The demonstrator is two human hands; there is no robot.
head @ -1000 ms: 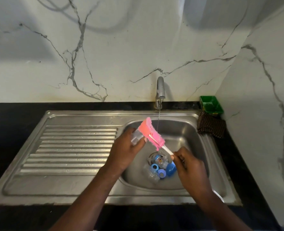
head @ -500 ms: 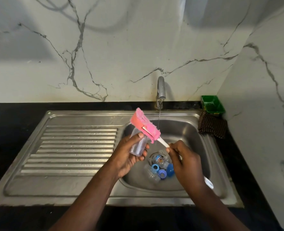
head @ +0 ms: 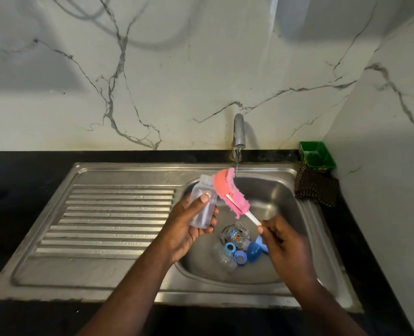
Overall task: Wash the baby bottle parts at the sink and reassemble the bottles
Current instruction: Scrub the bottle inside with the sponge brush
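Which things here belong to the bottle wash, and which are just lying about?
In the job:
bottle, held in the left hand
brush, held in the right hand
second bottle, blue rings and blue cap, in the sink
tap, running

Lying about:
green tub
cloth, right of the sink
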